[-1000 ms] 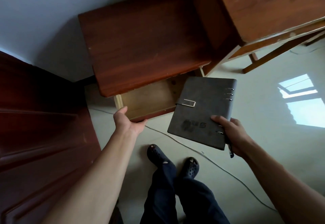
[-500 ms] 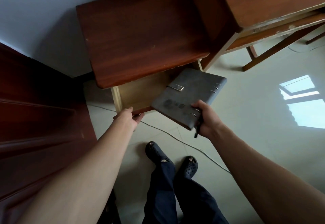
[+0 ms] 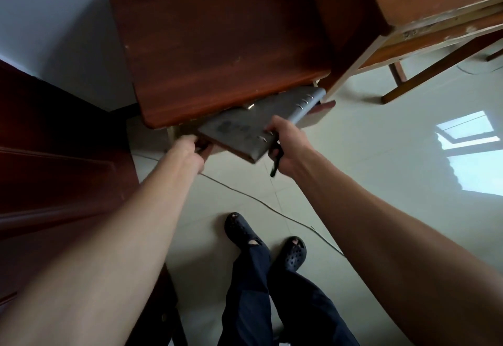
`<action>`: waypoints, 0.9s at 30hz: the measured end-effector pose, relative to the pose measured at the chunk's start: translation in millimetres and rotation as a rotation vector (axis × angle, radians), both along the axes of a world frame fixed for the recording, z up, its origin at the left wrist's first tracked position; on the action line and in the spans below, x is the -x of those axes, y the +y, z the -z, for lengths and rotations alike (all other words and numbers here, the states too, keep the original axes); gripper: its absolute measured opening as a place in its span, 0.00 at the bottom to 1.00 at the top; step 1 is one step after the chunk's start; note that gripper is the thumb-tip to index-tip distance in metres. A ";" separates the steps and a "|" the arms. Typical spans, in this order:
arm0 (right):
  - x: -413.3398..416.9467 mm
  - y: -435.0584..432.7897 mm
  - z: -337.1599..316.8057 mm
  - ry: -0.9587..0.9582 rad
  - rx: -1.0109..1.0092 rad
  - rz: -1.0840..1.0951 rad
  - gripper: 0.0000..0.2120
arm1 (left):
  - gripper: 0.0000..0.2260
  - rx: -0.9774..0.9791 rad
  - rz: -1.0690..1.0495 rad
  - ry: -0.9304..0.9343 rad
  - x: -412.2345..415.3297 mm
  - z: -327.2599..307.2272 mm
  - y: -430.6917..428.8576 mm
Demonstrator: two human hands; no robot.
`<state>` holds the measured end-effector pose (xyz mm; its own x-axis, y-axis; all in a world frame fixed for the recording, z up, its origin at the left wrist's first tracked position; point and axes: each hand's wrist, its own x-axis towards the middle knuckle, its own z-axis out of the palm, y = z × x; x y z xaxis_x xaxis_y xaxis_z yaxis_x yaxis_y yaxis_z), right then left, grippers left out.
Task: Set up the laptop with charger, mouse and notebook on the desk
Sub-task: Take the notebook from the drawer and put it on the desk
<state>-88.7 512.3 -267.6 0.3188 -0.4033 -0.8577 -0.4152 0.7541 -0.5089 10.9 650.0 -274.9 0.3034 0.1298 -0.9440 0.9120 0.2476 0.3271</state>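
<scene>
Here | right hand [image 3: 288, 144] grips grey notebook [image 3: 245, 130] | left hand [image 3: 194, 152] curled on drawer [image 3: 319, 109] front | pale tiled floor [image 3: 353, 171], wooden cabinet [image 3: 217, 43]

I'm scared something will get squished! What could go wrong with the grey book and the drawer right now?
1. The notebook sticks out of the drawer, tilted under the cabinet top. If the left hand pushes the drawer front, the cover might jam or bend.
2. The right hand grips the notebook's corner near that gap, so fingers could get pinched.
3. A cable crosses the floor by the feet, which could trip someone.
</scene>
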 end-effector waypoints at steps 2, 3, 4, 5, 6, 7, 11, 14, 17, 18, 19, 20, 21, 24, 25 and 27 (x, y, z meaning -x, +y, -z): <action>-8.7 -4.3 -2.2 0.043 0.000 -0.016 0.08 | 0.07 0.004 -0.008 0.026 -8.0 -0.4 -2.5; -8.5 -7.2 -1.8 0.067 0.005 -0.027 0.08 | 0.06 0.018 -0.010 0.031 -9.1 0.8 -2.5; -5.5 -10.2 -1.7 0.083 0.012 -0.034 0.07 | 0.06 0.039 0.001 0.023 -8.3 3.5 -1.7; 1.4 -12.3 -2.3 0.092 0.021 -0.038 0.06 | 0.07 0.043 0.035 0.009 -4.0 5.9 -0.6; 11.7 -14.8 -2.9 0.094 0.033 -0.041 0.05 | 0.07 0.023 0.102 -0.007 3.1 9.3 0.4; 23.8 -17.9 -3.1 0.092 0.051 -0.043 0.04 | 0.08 -0.053 0.247 -0.041 11.7 11.7 1.9; 79.2 -28.3 -8.7 0.098 0.183 -0.074 0.05 | 0.08 -0.735 1.422 -0.746 46.8 18.2 17.9; 108.2 -35.5 -14.6 0.144 0.256 -0.068 0.08 | 0.24 -1.050 1.868 -1.334 39.9 21.1 18.1; 115.1 -41.9 -15.0 0.166 0.267 -0.083 0.09 | 0.47 -1.146 2.116 -1.162 14.1 27.7 -1.4; 114.7 -44.9 -13.1 0.153 0.260 -0.077 0.08 | 0.54 -1.173 2.137 -1.144 8.8 32.2 -10.7; 113.2 -45.8 -11.5 0.132 0.261 -0.070 0.08 | 0.58 -1.206 2.136 -1.145 4.6 34.3 -15.4; 112.6 -47.7 -10.2 0.114 0.272 -0.058 0.09 | 0.61 -1.227 2.127 -1.170 1.3 37.0 -20.5; 115.6 -50.6 -7.2 0.099 0.288 -0.037 0.10 | 0.63 -1.244 2.126 -1.186 -0.1 41.6 -25.5; 127.1 -52.6 -7.3 0.072 0.355 0.008 0.13 | 0.65 -1.283 2.122 -1.195 -4.4 43.8 -24.1; 133.0 -52.0 -7.2 0.086 0.379 0.028 0.13 | 0.64 -1.278 2.123 -1.204 -4.8 44.1 -23.2; 144.1 -48.1 -7.9 0.184 0.472 0.015 0.13 | 0.59 -1.248 2.120 -1.238 -4.6 41.8 -23.1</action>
<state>-232.8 464.1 -259.7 0.1710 -0.7640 -0.6221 -0.5207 0.4660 -0.7154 15.5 626.9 -316.8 0.6207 -0.7441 -0.2470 -0.7840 -0.5941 -0.1801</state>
